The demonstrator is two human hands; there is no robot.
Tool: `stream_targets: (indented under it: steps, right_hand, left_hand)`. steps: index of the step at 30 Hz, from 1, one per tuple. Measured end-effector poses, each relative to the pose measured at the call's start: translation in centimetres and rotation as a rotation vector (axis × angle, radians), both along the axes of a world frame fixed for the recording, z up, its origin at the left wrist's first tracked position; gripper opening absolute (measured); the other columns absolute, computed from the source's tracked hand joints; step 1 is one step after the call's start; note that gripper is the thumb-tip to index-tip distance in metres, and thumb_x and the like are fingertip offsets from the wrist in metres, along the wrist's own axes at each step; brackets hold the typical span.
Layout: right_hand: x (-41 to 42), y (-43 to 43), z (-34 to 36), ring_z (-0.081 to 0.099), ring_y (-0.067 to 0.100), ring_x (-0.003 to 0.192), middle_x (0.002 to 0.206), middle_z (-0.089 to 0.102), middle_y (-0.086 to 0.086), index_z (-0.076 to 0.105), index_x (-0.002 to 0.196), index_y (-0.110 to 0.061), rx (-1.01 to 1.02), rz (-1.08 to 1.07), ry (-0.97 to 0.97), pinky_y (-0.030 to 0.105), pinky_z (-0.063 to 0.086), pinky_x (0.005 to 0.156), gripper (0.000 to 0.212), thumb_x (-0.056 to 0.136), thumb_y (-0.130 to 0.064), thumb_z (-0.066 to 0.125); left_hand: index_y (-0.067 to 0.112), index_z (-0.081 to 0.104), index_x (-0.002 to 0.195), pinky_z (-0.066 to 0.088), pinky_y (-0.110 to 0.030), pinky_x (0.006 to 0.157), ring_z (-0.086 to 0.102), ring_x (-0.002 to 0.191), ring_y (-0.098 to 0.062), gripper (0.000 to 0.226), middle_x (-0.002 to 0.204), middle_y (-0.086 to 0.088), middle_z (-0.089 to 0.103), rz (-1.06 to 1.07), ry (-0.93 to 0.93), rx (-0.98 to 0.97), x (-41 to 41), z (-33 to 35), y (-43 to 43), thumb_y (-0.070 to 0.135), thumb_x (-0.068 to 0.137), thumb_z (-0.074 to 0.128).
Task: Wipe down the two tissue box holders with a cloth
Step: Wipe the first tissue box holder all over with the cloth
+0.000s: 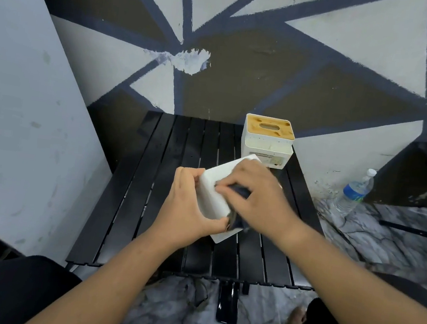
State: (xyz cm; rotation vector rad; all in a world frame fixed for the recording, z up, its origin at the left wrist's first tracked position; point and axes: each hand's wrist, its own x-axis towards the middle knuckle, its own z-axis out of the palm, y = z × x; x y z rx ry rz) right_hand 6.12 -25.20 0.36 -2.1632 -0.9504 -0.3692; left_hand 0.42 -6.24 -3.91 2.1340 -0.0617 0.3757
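A white tissue box holder (215,189) lies tilted on the black slatted table (166,183). My left hand (187,210) grips its left side, thumb at the lower corner. My right hand (256,196) presses a dark cloth (241,192) against the holder's top face; the cloth is mostly hidden under my fingers and shows again at the lower edge. A second white holder (267,144) with a wooden lid and an oval slot stands upright at the table's far right edge, just behind the first.
A plastic water bottle (355,191) stands on the marble floor to the right of the table. A dark phone (228,305) lies on the floor below the table's front edge. A painted wall rises close behind, and a pale wall on the left.
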Motion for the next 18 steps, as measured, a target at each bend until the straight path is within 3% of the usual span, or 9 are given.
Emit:
stream_targets:
  steps: [2,7,12,16,18]
  right_hand:
    - [0.0,0.3,0.1,0.060,0.013,0.096,0.094,0.065,-0.011,0.084,0.096,-0.023,-0.026,0.105,-0.043,0.032,0.048,0.091,0.004,0.093,-0.026,0.085]
    - [3.6,-1.7,0.2,0.057,0.012,0.101,0.097,0.062,-0.012,0.083,0.095,-0.026,0.052,-0.228,0.068,0.043,0.052,0.094,0.003,0.095,-0.029,0.081]
    - [0.4,-0.4,0.1,0.059,0.011,0.097,0.093,0.063,-0.011,0.086,0.096,-0.024,0.014,0.085,0.029,0.026,0.047,0.091,0.006,0.090,-0.025,0.087]
    - [4.5,-1.9,1.0,0.060,0.012,0.102,0.098,0.064,-0.013,0.084,0.097,-0.029,0.058,-0.210,0.132,0.043,0.054,0.096,0.004,0.094,-0.031,0.082]
    - [4.7,-1.1,1.2,0.059,0.013,0.102,0.098,0.064,-0.012,0.084,0.096,-0.029,0.022,-0.258,0.125,0.044,0.053,0.097,0.005,0.095,-0.031,0.080]
  left_hand:
    - [0.035,0.037,0.133,0.057,-0.037,0.100,0.052,0.127,-0.005,0.096,0.132,0.016,0.038,0.010,-0.005,0.002,0.1,-0.2,0.0,0.055,0.057,0.090]
    - [0.034,0.035,0.134,0.055,-0.035,0.102,0.049,0.127,-0.005,0.099,0.131,0.016,0.035,0.004,-0.010,0.053,0.1,-0.3,0.0,0.062,0.058,0.092]
    - [0.034,0.037,0.132,0.057,-0.035,0.099,0.051,0.126,-0.002,0.096,0.131,0.019,0.036,0.010,-0.010,0.013,0.0,-0.2,-0.1,0.058,0.057,0.091]
    - [0.033,0.036,0.134,0.054,-0.035,0.105,0.049,0.129,-0.006,0.099,0.132,0.016,0.035,-0.003,0.001,0.038,0.2,-0.3,0.1,0.059,0.059,0.094]
    - [0.033,0.035,0.134,0.054,-0.034,0.104,0.048,0.128,-0.006,0.100,0.131,0.016,0.035,-0.001,0.010,0.043,0.2,-0.3,0.0,0.061,0.058,0.093]
